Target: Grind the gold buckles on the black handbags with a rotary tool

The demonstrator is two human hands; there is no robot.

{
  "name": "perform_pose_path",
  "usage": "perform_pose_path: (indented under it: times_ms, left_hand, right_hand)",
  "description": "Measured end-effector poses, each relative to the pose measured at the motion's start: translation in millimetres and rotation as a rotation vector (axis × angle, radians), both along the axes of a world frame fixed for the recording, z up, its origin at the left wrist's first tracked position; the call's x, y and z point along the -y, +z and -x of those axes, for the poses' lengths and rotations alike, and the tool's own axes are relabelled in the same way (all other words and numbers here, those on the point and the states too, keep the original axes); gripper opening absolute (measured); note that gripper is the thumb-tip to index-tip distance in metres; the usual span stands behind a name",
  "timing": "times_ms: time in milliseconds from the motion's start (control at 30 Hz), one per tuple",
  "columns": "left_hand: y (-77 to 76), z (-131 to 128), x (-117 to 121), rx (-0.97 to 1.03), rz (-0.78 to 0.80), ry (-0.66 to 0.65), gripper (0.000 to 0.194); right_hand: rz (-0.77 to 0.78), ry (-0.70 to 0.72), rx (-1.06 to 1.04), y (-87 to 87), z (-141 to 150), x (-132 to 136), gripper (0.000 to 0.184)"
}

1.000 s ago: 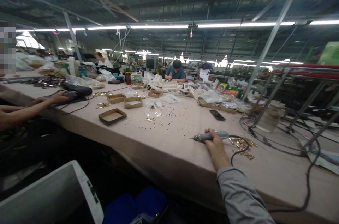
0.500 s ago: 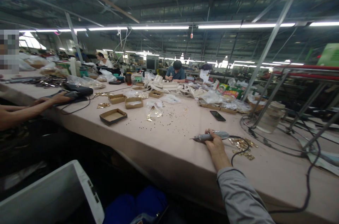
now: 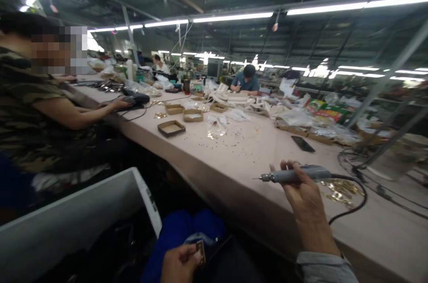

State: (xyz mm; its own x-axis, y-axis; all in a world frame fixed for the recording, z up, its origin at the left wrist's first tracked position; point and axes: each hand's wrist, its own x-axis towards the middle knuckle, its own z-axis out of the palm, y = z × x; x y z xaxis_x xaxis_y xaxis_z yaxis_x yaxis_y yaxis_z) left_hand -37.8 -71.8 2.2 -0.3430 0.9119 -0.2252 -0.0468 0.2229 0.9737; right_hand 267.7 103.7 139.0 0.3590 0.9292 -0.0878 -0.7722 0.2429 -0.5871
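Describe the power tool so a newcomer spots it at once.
Find the long pale table, then the wearer's right hand at its near side, on the picture's right. The power tool is the grey cylinder in that hand, its narrow metal nose pointing left. Unlike the phone lying flat beyond, it trails a thick black cable.

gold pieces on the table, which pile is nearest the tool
The pile beside the right hand, by the cord of its tool; other piles lie farther off, near the boxes.
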Motion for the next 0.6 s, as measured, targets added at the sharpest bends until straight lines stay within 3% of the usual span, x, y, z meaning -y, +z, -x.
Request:
perform_pose_path:
  times_ms: [100,300,600]
  left_hand:
    - [14.3,-1.8,8.7,-0.052,-0.017,-0.058,0.019]
    - [33.3,-7.5,22.2,-0.004,0.034,-0.046,0.015]
    - [27.9,-7.2,25.6,0.015,0.009,-0.06,0.014]
  right_hand:
    - [0.017,0.018,0.079,2.1,42.5,44.1,0.024]
    - [0.086,0.065,0.272,-6.5,114.3,116.0,0.029]
    - [-0.022,0.11,0.432,-22.0,155.4,146.0,0.038]
